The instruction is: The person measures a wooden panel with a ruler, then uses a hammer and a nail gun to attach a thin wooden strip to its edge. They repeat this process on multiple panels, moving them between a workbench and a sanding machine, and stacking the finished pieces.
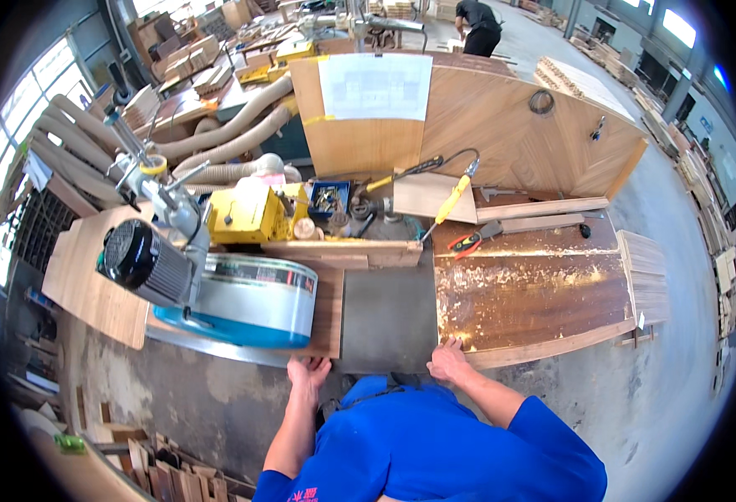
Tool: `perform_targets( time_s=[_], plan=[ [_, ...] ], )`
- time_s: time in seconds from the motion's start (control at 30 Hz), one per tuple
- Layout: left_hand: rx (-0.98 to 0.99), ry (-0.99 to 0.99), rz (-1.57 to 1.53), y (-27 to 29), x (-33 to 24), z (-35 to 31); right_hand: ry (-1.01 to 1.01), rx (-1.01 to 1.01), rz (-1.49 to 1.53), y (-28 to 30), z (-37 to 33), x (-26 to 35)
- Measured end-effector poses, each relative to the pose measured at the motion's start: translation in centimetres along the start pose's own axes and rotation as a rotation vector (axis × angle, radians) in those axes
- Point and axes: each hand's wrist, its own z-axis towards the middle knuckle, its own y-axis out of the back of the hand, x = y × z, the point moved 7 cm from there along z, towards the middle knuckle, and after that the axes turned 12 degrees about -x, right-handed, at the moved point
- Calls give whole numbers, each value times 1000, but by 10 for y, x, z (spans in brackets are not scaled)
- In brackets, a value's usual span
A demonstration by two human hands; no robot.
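Observation:
A brown wooden board (328,314) lies under the blue and grey head of a power-feed machine (255,301), which hides much of it. My left hand (308,372) is at the board's front edge, its fingers closed on that edge. To the right, across a strip of grey machine table (389,322), my right hand (449,361) rests with fingers stretched on the near left corner of a wooden worktop (544,297). That worktop is strewn with pale shavings. No loose object shows in the right hand.
Red-handled pliers (466,244), a yellow-handled air gun (453,199) and a blue tray of small parts (330,199) lie at the back. A yellow machine housing (242,213) and thick hoses (234,134) stand behind the feeder. Farther off, a person (478,27) bends over.

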Motion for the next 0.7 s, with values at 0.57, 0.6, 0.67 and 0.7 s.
perform_targets(
  time_s=[0.57,0.6,0.67,0.7],
  plan=[
    [-217,-118,86,26,-82,13,-142,-10,12,-1,1,5],
    [-228,-120,79,28,-87,15,-142,-13,9,-7,3,2],
    [-252,-122,62,28,-96,18,-142,6,15,-8,3,2],
    [-245,-135,69,27,-100,16,-141,26,25,-1,2,3]
  ],
)
